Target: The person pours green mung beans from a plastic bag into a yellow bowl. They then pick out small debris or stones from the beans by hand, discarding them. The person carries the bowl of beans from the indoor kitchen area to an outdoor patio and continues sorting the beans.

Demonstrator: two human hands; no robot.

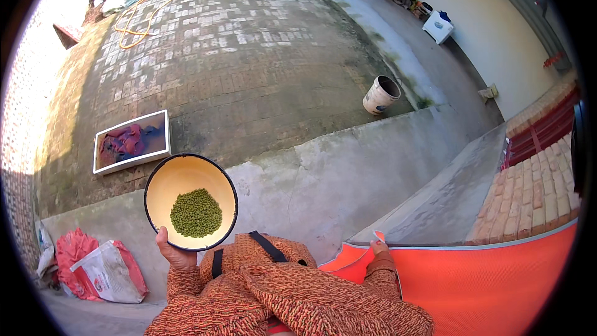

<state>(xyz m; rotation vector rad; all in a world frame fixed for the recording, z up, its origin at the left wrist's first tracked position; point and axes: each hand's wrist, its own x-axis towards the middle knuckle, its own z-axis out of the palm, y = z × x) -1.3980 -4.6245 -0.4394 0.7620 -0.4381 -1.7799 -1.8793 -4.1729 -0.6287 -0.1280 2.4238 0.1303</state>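
Note:
My left hand grips the lower left rim of a wide enamel bowl, cream inside with a dark rim. The thumb lies over the rim, while the other fingers are hidden beneath. A heap of small green mung beans rests in the lower middle of the bowl. At lower right, my right hand is closed on the edge of a bright orange curtain with grey trim. A corner of it sticks up above the fingers. Patterned orange-brown sleeves cover both my arms.
Beyond the bowl, a white rectangular tub holds dark red cloth in water. A white bucket stands near the concrete step. Red and white sacks lie at lower left. A yellow hose crosses the brick yard. A brick wall rises at right.

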